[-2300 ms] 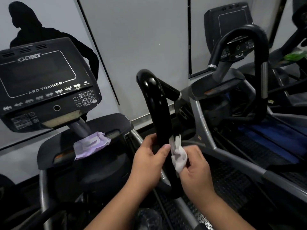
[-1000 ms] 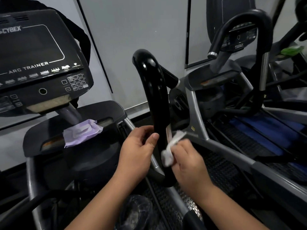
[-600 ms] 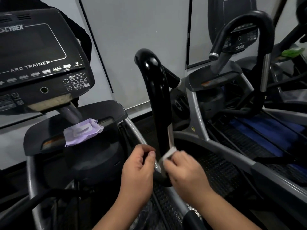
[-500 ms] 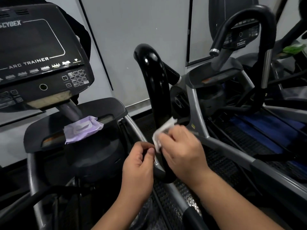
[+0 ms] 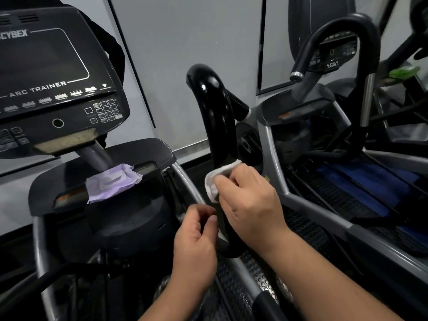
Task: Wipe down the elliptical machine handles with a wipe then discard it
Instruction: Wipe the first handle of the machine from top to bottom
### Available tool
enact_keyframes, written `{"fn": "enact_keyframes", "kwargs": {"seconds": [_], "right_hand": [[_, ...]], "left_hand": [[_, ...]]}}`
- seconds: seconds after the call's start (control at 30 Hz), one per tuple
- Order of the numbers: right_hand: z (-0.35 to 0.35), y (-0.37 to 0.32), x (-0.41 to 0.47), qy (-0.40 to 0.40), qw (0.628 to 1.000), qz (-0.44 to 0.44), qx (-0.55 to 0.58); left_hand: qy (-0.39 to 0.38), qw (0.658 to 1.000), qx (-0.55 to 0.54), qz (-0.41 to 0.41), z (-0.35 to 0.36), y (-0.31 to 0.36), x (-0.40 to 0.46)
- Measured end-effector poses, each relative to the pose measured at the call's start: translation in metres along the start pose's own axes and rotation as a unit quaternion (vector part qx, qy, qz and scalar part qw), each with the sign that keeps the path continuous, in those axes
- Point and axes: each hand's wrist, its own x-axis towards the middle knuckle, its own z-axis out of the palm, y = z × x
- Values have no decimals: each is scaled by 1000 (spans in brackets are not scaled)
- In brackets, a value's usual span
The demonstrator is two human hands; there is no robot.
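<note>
Grey wall panels stand behind a row of dark exercise machines, seen from above by the person using them. A glossy black handle rises in the centre, curving over at its top.

The right hand is closed around a crumpled white wipe, pressing it against the near side of the handle's lower stretch. The wipe bunches out past the fingertips, to the left and above the knuckles. Half a second ago this hand held the wipe at almost the same place on the handle; a moment before that it was lower, close to the bottom bend, so the wipe has travelled up the shaft.

The left hand sits below and to the left of the right hand, fingers loosely curled with the thumb near the handle's lower shaft. It holds nothing. Whether it touches the handle cannot be told. Earlier it was wrapped around the handle; now its grip has loosened and it sits lower.

Far to the left of both hands, a purple wipe packet lies on the machine's tray, under a console marked ARC TRAINER. It has not moved.
</note>
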Motion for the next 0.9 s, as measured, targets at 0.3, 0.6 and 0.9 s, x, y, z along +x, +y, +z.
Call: {"fn": "enact_keyframes", "kwargs": {"seconds": [0.3, 0.6, 0.9], "right_hand": [[14, 5, -74, -135, 991, 2, 14], [13, 1, -56, -80, 997, 11, -5], [3, -2, -70, -121, 896, 287, 317]], "left_hand": [[17, 1000, 25, 1, -5, -4, -1], [18, 1000, 12, 10, 7, 0, -5], [-1, 999, 42, 2, 16, -2, -2]]}}
